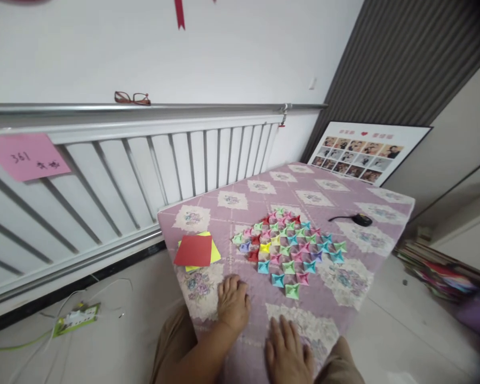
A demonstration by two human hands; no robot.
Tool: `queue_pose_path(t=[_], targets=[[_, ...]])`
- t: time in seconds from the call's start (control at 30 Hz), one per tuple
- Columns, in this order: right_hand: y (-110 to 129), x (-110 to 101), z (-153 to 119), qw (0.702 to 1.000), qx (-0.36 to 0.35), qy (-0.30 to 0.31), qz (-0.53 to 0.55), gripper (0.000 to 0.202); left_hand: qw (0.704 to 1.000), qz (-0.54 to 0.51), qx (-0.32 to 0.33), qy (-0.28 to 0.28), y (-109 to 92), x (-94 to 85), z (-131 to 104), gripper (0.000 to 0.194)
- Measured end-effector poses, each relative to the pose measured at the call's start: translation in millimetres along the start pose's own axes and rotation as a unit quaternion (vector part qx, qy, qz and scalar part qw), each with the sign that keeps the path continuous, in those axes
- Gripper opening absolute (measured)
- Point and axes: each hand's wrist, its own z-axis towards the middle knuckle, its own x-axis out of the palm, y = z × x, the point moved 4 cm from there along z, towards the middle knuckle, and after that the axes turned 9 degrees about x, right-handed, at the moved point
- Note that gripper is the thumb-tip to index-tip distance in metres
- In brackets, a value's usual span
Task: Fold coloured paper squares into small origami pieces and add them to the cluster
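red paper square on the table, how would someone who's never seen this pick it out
Start at the table with the pink floral cloth standing by the white radiator. On its left part, just beyond the left hand, lies the red paper square on top of a yellow sheet. Unlike the patch of small folded paper pieces to its right, it is flat, unfolded and far larger.
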Motion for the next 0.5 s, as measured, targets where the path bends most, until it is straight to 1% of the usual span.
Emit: queue_pose_path(t=[0.07, 0.13, 0.2, 0.27, 0.37, 0.43, 0.5], targets=[[20, -1, -8, 0.999, -0.049, 0.019, 0.006, 0.053, 1.000, -0.022, 0.001, -0.013, 1, -0.9, -2, 0.028], [31, -2, -12, 0.997, -0.068, 0.026, 0.008, 0.053, 0.999, -0.048, 0.005, -0.025, 5, -3.4, -5, 0.032], [34, -3, -13, 0.997, -0.074, 0.027, 0.010, 0.053, 0.997, -0.064, 0.022, -0.031, 11, -9.6, -6, 0.036], [32, -4, -12, 0.997, -0.079, 0.025, 0.012, 0.053, 0.997, -0.055, 0.045, -0.035, 22, -21.7, -5, 0.039], [28, -3, -12, 0.996, -0.086, 0.015, 0.015, 0.052, 0.997, 0.014, 0.051, -0.047, 50, -48.1, 3, 0.043], [27, -2, -11, 0.996, -0.087, 0.005, 0.019, 0.052, 0.996, 0.070, 0.019, -0.048, 73, -65.4, 10, 0.049], [27, -1, -12, 0.996, -0.088, -0.001, 0.022, 0.051, 0.992, 0.119, -0.012, -0.037, 95, -77.9, 19, 0.056]])
